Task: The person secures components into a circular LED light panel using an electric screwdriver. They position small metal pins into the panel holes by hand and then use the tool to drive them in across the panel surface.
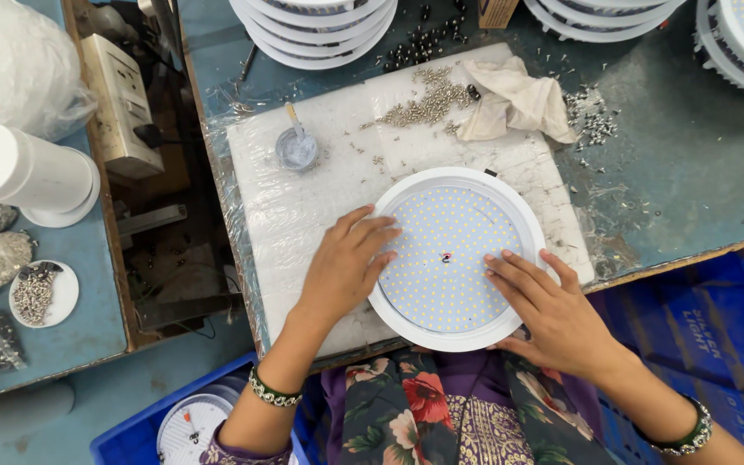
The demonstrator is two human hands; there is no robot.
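Head view, biggest thing first: a blue-green worktable (691,164) fills the upper right of the frame, and a plastic-wrapped white work pad (303,215) lies across its middle. On the pad, at centre frame, sits a round white lamp housing (456,258) with a dotted LED disc (448,258) in it, wire ends poking through the disc's middle hole. The left hand (346,265) lies flat and open, fingers spread over the disc's left edge and the rim, gripping nothing. The right hand (553,314) is also open and flat, fingertips pressing the disc's right side. This looks like seating the disc in the housing; fastening it would call for a free hand and one of the screws (428,103) heaped at the pad's top edge.

Stacks of white housings (316,26) line the top of the frame. A blue box (708,331) with pale print sits lower right, a brown carton corner (497,10) at the top. Smaller: a crumpled beige rag (514,103), a small paste cup (296,148) with a stick.
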